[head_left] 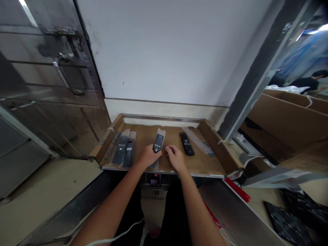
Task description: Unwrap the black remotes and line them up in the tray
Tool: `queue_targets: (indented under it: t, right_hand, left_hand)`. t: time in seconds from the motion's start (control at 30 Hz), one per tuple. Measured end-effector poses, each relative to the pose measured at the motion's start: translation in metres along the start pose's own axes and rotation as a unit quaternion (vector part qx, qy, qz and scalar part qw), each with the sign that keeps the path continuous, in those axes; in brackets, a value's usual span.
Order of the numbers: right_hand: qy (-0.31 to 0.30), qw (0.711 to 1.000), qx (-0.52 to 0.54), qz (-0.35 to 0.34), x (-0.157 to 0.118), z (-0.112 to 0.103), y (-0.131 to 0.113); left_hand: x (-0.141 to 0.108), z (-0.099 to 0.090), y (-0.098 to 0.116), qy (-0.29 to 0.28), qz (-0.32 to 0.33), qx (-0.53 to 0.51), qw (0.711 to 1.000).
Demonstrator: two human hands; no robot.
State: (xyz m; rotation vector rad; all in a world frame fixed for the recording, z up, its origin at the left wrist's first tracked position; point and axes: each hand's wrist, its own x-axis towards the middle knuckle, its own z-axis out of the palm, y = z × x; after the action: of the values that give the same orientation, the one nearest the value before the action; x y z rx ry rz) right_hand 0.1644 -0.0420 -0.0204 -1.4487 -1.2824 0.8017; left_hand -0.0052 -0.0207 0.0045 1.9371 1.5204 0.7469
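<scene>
Near the middle of the cardboard-lined tray, my left hand (150,156) is closed on a dark remote control (158,141) with a clear plastic sleeve around it. Just to its right is my right hand (175,158), its fingers curled; whether they hold anything is too small to tell. Two remotes in clear sleeves, one (120,149) beside the other (129,150), lie at the tray's left. On the right side lies a black remote (187,144), partly pixelated, beside an empty-looking clear sleeve (200,141).
The tray (164,119) has raised cardboard sides and a metal rim against a white wall. A metal door with a handle (63,75) stands at left. At right are a grey post, a large cardboard box (289,119) and a person (309,83) farther back.
</scene>
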Motion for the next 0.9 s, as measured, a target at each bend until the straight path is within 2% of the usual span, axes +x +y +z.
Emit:
queue_targets:
  t: [0.1, 0.2, 0.27, 0.37, 0.47, 0.53, 0.6, 0.67, 0.7, 0.77, 0.8, 0.83, 0.9]
  right_hand:
    - [0.047, 0.986, 0.149, 0.056, 0.004, -0.003, -0.002]
    - [0.058, 0.968, 0.236, 0.065, 0.004, -0.012, -0.005]
    - [0.041, 0.963, 0.258, 0.068, 0.003, -0.018, -0.006]
    - [0.030, 0.959, 0.276, 0.059, 0.002, -0.022, -0.005]
    - [0.032, 0.965, 0.254, 0.047, 0.003, -0.021, -0.001]
    - [0.055, 0.965, 0.253, 0.048, 0.004, -0.020, 0.002]
    - [0.092, 0.954, 0.282, 0.051, 0.006, -0.020, 0.004]
    - [0.102, 0.942, 0.315, 0.059, 0.007, -0.020, 0.005]
    - [0.093, 0.940, 0.322, 0.063, 0.007, -0.020, 0.005]
    - [0.067, 0.942, 0.323, 0.065, 0.006, -0.020, 0.005]
    - [0.056, 0.943, 0.321, 0.066, 0.006, -0.020, 0.005]
    - [0.050, 0.944, 0.320, 0.067, 0.006, -0.020, 0.005]
    - [0.049, 0.942, 0.324, 0.071, 0.006, -0.020, 0.005]
  left_hand:
    - [-0.002, 0.001, -0.003, -0.112, 0.079, -0.127, 0.982]
    - [-0.003, -0.009, -0.003, -0.225, 0.119, -0.131, 0.958]
    - [-0.002, -0.020, -0.001, -0.273, 0.122, -0.134, 0.945]
    - [0.001, -0.040, 0.004, -0.297, 0.113, -0.167, 0.933]
    - [0.005, -0.062, 0.004, -0.280, 0.106, -0.199, 0.933]
    - [0.010, -0.073, 0.001, -0.277, 0.085, -0.215, 0.933]
    - [0.015, -0.077, -0.004, -0.242, 0.047, -0.249, 0.937]
    - [0.020, -0.070, -0.008, -0.133, 0.000, -0.321, 0.938]
    - [0.022, -0.062, -0.010, -0.060, -0.022, -0.367, 0.928]
    - [0.025, -0.042, -0.011, 0.084, -0.053, -0.454, 0.886]
    - [0.025, -0.030, -0.011, 0.134, -0.060, -0.483, 0.863]
    - [0.025, -0.019, -0.011, 0.162, -0.063, -0.504, 0.846]
    - [0.024, -0.001, -0.011, 0.179, -0.060, -0.526, 0.829]
